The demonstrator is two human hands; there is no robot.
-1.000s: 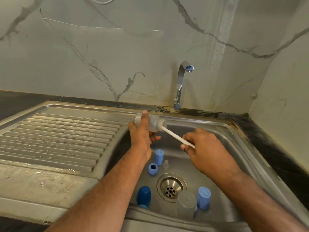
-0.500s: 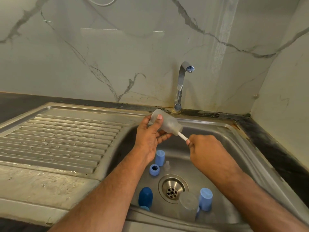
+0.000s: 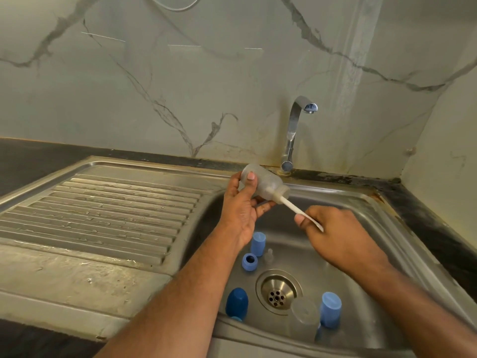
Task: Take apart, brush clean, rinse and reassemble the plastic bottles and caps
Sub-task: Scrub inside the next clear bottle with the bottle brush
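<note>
My left hand point(image 3: 241, 206) grips a small translucent plastic bottle point(image 3: 267, 183) above the left side of the sink basin, its neck pointing down to the right. A white brush handle point(image 3: 296, 209) sticks out of the neck; the bristle end is hidden inside. My right hand point(image 3: 333, 232) pinches the handle's outer end. On the basin floor lie light blue caps point(image 3: 258, 243) point(image 3: 249, 262) point(image 3: 330, 309), a dark blue cap point(image 3: 236, 303), a small clear nozzle point(image 3: 269, 255) and another clear bottle point(image 3: 304, 319).
The steel sink point(image 3: 361, 200) has a round drain point(image 3: 277, 291) in the middle of its floor. A chrome tap point(image 3: 293, 133) rises at the back with no water running. A ribbed draining board point(image 3: 103, 210) stretches to the left. Marble walls stand behind and at the right.
The bottle rose and tilted, neck now pointing down to the right. The brush was pushed deep in half a second ago; my right hand has since drawn it back out, so more handle shows.
</note>
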